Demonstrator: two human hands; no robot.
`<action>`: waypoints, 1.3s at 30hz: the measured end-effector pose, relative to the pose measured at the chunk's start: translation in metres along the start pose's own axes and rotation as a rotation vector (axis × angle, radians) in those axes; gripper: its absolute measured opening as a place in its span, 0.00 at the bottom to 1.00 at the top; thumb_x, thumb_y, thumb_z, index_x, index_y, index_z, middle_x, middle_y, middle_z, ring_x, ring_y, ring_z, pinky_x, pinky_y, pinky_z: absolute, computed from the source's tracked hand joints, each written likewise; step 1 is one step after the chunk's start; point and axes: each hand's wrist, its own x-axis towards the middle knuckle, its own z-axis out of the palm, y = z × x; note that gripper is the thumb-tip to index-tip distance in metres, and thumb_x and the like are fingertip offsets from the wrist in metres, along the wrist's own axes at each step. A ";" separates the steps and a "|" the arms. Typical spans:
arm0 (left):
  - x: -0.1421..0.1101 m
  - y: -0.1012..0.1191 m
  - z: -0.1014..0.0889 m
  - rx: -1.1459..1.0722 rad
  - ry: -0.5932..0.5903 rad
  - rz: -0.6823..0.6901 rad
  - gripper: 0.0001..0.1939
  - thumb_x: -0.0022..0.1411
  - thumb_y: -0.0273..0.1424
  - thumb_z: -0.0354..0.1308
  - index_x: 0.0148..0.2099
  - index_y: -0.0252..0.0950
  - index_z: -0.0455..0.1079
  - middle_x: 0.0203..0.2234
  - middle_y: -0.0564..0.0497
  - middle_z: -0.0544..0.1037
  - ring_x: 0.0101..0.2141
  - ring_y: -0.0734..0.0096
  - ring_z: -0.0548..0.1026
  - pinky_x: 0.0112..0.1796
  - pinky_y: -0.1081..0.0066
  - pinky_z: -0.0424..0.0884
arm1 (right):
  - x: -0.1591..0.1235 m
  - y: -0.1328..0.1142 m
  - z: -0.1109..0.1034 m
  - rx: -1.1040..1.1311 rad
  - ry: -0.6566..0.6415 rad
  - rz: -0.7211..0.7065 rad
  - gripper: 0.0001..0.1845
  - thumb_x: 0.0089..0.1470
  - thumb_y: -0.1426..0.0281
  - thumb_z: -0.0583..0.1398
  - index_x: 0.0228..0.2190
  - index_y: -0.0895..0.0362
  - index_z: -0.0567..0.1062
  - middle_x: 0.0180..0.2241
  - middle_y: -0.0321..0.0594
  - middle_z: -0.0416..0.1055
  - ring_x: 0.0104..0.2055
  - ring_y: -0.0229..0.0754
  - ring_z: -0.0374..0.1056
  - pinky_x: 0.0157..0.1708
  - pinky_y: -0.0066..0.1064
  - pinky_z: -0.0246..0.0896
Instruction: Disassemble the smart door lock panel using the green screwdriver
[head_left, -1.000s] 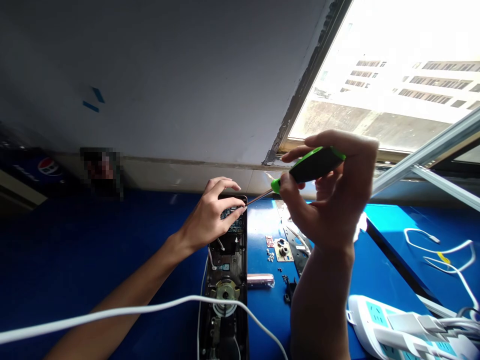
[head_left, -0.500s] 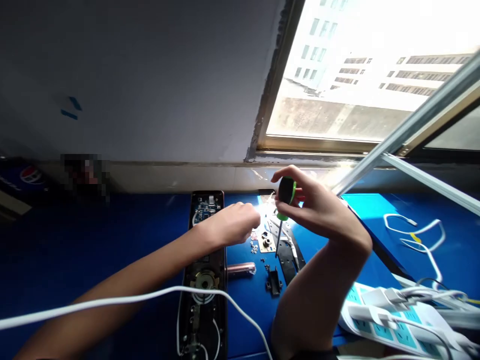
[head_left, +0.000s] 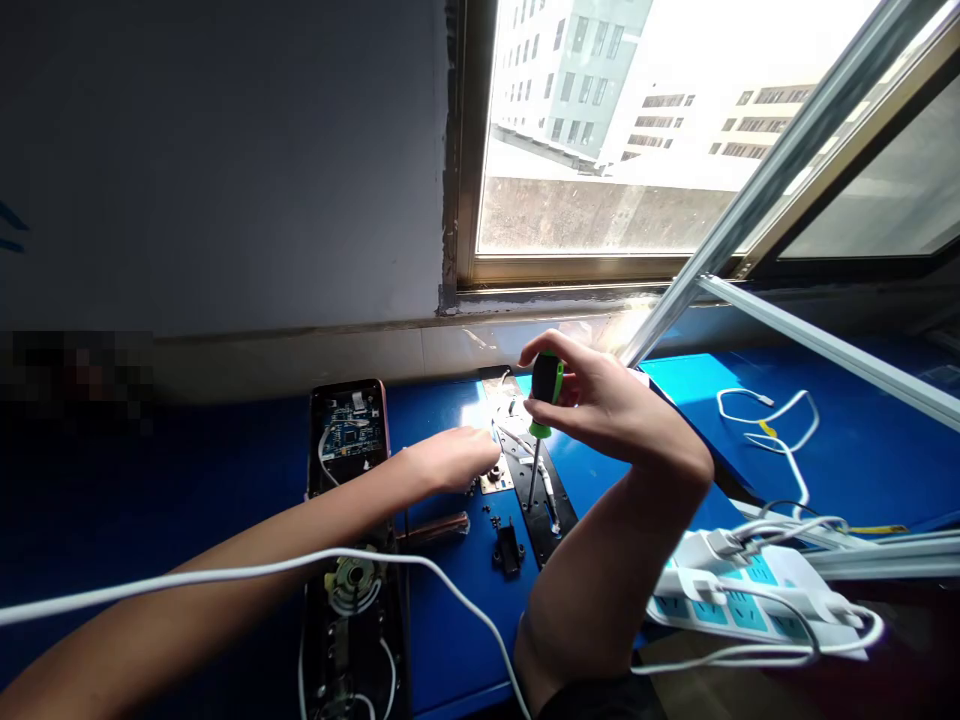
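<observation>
A blue table (head_left: 225, 470) spread beneath everything, with a window (head_left: 562, 120) beyond it. On the table lay a long, open black casing (head_left: 321, 620), the left forearm crossing above it. A white power strip (head_left: 784, 580) with several plugs in it sat at the right, and a perforated black plate (head_left: 541, 525) lay between strip and casing, a pale lead resting along it. The right hand (head_left: 600, 400) was raised over that plate, fingers curled and closed around the handle of a green-and-black screwdriver (head_left: 546, 385), whose shaft pointed down at the plate; whether the tip touched could not be told. The left hand (head_left: 469, 455) was just beside the plate, knuckles up, fingers folded under, so what they pinched, if anything, could not be told. Inside the casing was a blue circuit board (head_left: 349, 440). A copper-coloured tube (head_left: 439, 528) lay right of the casing, a small black bracket (head_left: 508, 548) near the plate, and tiny dark screws (head_left: 491, 515) above the bracket.
</observation>
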 end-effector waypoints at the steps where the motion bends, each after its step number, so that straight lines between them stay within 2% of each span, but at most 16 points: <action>1: -0.001 0.000 -0.001 0.017 -0.027 0.002 0.15 0.43 0.11 0.56 0.18 0.36 0.65 0.16 0.54 0.70 0.18 0.70 0.65 0.23 0.70 0.58 | 0.000 0.000 0.000 0.002 -0.002 -0.003 0.18 0.52 0.72 0.64 0.46 0.49 0.72 0.31 0.32 0.75 0.31 0.39 0.75 0.29 0.28 0.67; 4: -0.010 -0.002 -0.012 0.072 -0.108 0.008 0.13 0.49 0.13 0.56 0.24 0.36 0.73 0.22 0.51 0.76 0.22 0.67 0.71 0.25 0.70 0.61 | 0.002 -0.001 0.001 0.011 -0.016 -0.021 0.18 0.53 0.72 0.64 0.46 0.49 0.72 0.32 0.32 0.76 0.31 0.40 0.75 0.30 0.30 0.68; 6: -0.023 -0.006 -0.024 0.084 -0.097 0.009 0.12 0.55 0.16 0.58 0.32 0.37 0.79 0.28 0.49 0.80 0.29 0.63 0.77 0.29 0.69 0.67 | 0.004 -0.003 0.002 0.034 -0.033 -0.040 0.18 0.53 0.72 0.64 0.46 0.49 0.71 0.32 0.33 0.76 0.31 0.40 0.75 0.30 0.31 0.70; 7: -0.031 -0.009 -0.030 0.069 -0.053 0.036 0.12 0.58 0.18 0.60 0.38 0.38 0.81 0.33 0.49 0.82 0.34 0.61 0.80 0.33 0.68 0.71 | 0.005 -0.004 0.003 0.052 -0.043 -0.058 0.19 0.54 0.72 0.65 0.47 0.49 0.71 0.33 0.33 0.76 0.32 0.41 0.75 0.31 0.31 0.71; 9: -0.051 -0.017 -0.043 0.021 0.056 0.085 0.12 0.62 0.22 0.62 0.45 0.39 0.81 0.41 0.47 0.83 0.40 0.60 0.81 0.40 0.66 0.75 | 0.007 -0.008 0.006 0.096 -0.062 -0.129 0.19 0.55 0.71 0.65 0.48 0.50 0.70 0.34 0.34 0.76 0.34 0.41 0.76 0.33 0.32 0.73; 11: -0.075 -0.026 -0.054 -0.027 0.266 0.118 0.12 0.66 0.26 0.62 0.50 0.39 0.80 0.48 0.45 0.82 0.47 0.59 0.80 0.46 0.64 0.77 | 0.011 -0.014 0.012 0.144 -0.078 -0.241 0.19 0.57 0.70 0.65 0.50 0.50 0.70 0.36 0.34 0.76 0.36 0.41 0.76 0.37 0.34 0.75; 13: -0.101 -0.036 -0.061 0.007 0.516 0.173 0.12 0.68 0.27 0.61 0.51 0.40 0.80 0.52 0.45 0.79 0.58 0.55 0.73 0.56 0.57 0.74 | 0.016 -0.023 0.020 0.192 -0.072 -0.350 0.19 0.59 0.70 0.65 0.51 0.51 0.69 0.37 0.34 0.76 0.38 0.41 0.76 0.40 0.35 0.75; 16: -0.135 -0.050 -0.059 0.083 0.804 0.089 0.15 0.65 0.26 0.63 0.53 0.44 0.79 0.55 0.46 0.77 0.63 0.51 0.68 0.62 0.48 0.69 | 0.024 -0.041 0.036 0.263 -0.009 -0.449 0.21 0.59 0.71 0.65 0.52 0.50 0.68 0.38 0.34 0.76 0.38 0.40 0.76 0.41 0.35 0.76; 18: -0.153 -0.059 -0.050 0.096 0.877 0.000 0.18 0.63 0.27 0.63 0.54 0.44 0.77 0.58 0.46 0.74 0.64 0.47 0.66 0.64 0.44 0.65 | 0.031 -0.055 0.051 0.295 0.059 -0.492 0.22 0.59 0.71 0.66 0.52 0.49 0.67 0.40 0.35 0.76 0.40 0.41 0.76 0.40 0.36 0.77; 23: -0.174 -0.076 -0.013 -0.044 0.917 -0.109 0.21 0.62 0.30 0.61 0.57 0.42 0.72 0.63 0.43 0.67 0.65 0.45 0.65 0.62 0.45 0.66 | 0.046 -0.082 0.087 0.318 0.230 -0.620 0.21 0.61 0.72 0.65 0.52 0.49 0.67 0.41 0.37 0.76 0.44 0.43 0.76 0.41 0.38 0.77; 25: -0.177 -0.079 0.001 -0.114 0.915 -0.111 0.22 0.62 0.30 0.61 0.59 0.42 0.69 0.65 0.42 0.65 0.65 0.45 0.65 0.62 0.45 0.66 | 0.049 -0.091 0.097 0.283 0.235 -0.642 0.20 0.61 0.73 0.64 0.52 0.49 0.67 0.41 0.37 0.76 0.41 0.42 0.76 0.38 0.37 0.77; 28: -0.180 -0.081 0.015 -0.191 0.909 -0.116 0.22 0.63 0.30 0.61 0.59 0.42 0.68 0.66 0.41 0.63 0.65 0.46 0.64 0.62 0.45 0.66 | 0.050 -0.102 0.105 0.198 0.163 -0.645 0.18 0.61 0.73 0.63 0.51 0.49 0.68 0.42 0.37 0.76 0.39 0.40 0.75 0.36 0.35 0.76; 32: -0.182 -0.079 0.023 -0.273 0.926 -0.156 0.20 0.64 0.30 0.61 0.58 0.42 0.67 0.67 0.41 0.61 0.64 0.46 0.66 0.64 0.44 0.65 | 0.051 -0.111 0.112 0.159 0.102 -0.661 0.17 0.63 0.73 0.62 0.51 0.50 0.69 0.44 0.37 0.77 0.38 0.37 0.74 0.38 0.33 0.75; 39: -0.181 -0.080 0.027 -0.412 0.886 -0.186 0.19 0.65 0.29 0.61 0.58 0.42 0.68 0.69 0.41 0.58 0.61 0.49 0.71 0.59 0.48 0.72 | 0.054 -0.110 0.125 0.142 0.148 -0.715 0.18 0.62 0.76 0.63 0.52 0.51 0.70 0.46 0.35 0.77 0.37 0.33 0.72 0.38 0.29 0.71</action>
